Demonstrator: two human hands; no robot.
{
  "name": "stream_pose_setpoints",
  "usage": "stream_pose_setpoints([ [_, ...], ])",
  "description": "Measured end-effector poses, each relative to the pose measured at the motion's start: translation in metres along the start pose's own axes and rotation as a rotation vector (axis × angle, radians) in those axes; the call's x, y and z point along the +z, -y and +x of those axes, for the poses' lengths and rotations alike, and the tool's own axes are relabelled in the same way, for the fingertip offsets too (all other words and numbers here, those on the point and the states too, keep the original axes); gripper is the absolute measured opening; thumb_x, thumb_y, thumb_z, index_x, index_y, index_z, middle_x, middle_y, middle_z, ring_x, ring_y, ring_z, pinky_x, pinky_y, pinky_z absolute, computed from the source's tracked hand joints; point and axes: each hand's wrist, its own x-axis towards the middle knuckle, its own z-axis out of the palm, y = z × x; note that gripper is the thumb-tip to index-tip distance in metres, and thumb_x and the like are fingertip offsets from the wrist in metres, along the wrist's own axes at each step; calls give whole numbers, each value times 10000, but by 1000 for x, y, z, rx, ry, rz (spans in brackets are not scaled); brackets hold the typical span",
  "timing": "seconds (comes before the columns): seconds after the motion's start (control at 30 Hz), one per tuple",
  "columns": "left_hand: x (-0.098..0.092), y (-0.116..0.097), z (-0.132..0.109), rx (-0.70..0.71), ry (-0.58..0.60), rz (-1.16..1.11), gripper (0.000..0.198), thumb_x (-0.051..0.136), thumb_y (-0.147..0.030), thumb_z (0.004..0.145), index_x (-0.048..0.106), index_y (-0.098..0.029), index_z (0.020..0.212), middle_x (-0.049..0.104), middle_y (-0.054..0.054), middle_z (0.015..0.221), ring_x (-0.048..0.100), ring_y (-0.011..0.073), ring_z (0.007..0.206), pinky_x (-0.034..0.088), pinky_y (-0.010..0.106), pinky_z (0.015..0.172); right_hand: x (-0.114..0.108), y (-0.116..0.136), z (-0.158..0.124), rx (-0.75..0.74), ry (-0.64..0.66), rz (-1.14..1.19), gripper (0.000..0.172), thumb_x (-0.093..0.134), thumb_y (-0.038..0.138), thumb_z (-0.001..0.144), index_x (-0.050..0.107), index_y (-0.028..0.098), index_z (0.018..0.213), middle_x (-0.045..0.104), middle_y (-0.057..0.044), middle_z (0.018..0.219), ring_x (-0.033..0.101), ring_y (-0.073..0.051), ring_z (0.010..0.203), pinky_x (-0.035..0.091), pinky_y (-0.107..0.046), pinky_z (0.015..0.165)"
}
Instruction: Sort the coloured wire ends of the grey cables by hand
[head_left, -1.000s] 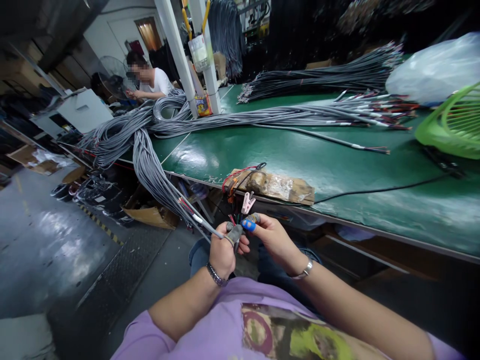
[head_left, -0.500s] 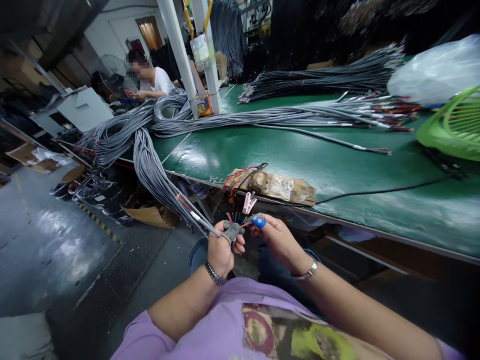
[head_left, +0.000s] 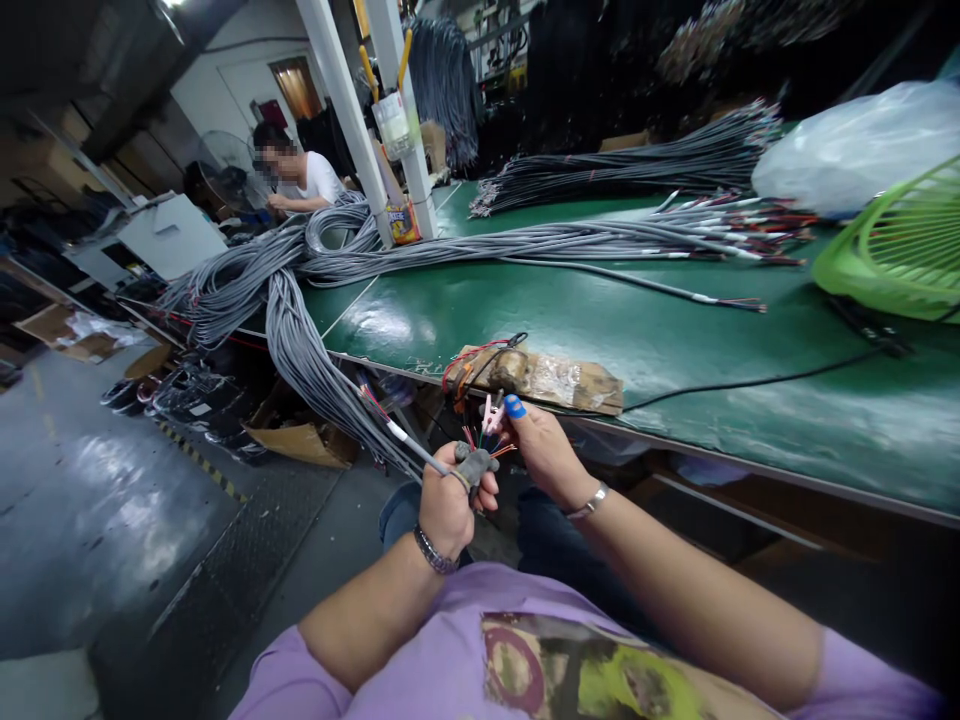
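Observation:
My left hand (head_left: 450, 495), with grey finger covers, is closed around the end of a grey cable (head_left: 421, 452). Thin coloured wires (head_left: 501, 450) fan out from its fingers, some with copper-coloured ends. My right hand (head_left: 544, 445), wearing a blue cover on the thumb, pinches a pink clothespin (head_left: 491, 414) at the bench edge. Its fingertips are partly hidden behind the thumb and the clothespin. The two hands are close together but apart, over my lap.
A green bench (head_left: 420, 320) runs across, bearing a grey cable bundle (head_left: 525, 240) and black cables (head_left: 622, 168). A taped cardboard piece (head_left: 574, 380) lies at its edge. A green fan guard (head_left: 892, 255) and plastic bag (head_left: 840, 140) are at right. A co-worker (head_left: 311, 178) sits behind.
My right hand has left the wires and moved up to the pink clothespin, which has tilted. My left hand still grips the cable, with its wires more spread out.

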Motion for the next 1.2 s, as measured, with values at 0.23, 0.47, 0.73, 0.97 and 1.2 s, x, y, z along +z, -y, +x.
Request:
stream_pose_setpoints([
  [0.23,2,3,5,-9,-12,6,180,624,-287,716,547,-147,634,577,-15,470,468,60,318,239,159,326,3,-11,4,247,81,379,468,655,645,667,648,177,675,588,-2,588,490,-111,528,428,-253,521],
  [0.47,2,5,6,-19,-12,39,186,621,-295,716,544,-150,627,574,-17,468,471,60,315,237,158,324,7,-13,9,311,31,524,399,712,569,666,629,179,678,613,-1,596,538,-118,546,466,-255,547],
  [0.73,0,5,0,-19,-21,42,213,635,-319,711,536,-153,623,572,-17,466,464,62,309,232,163,320,5,-6,2,358,86,594,412,628,601,735,624,191,703,622,-1,640,553,-117,569,467,-247,544],
  [0.97,-3,5,-4,22,-37,22,184,630,-304,729,573,-142,663,576,-14,479,468,61,325,257,166,332,7,4,-1,320,87,463,236,710,411,735,674,178,753,632,-4,665,520,-101,569,445,-232,544],
  [1.2,-1,3,1,2,-39,-15,193,635,-313,727,580,-137,669,575,-10,479,466,61,323,252,168,330,2,-11,-1,82,30,256,424,607,602,749,671,183,727,620,-8,655,513,-113,598,418,-254,577],
])
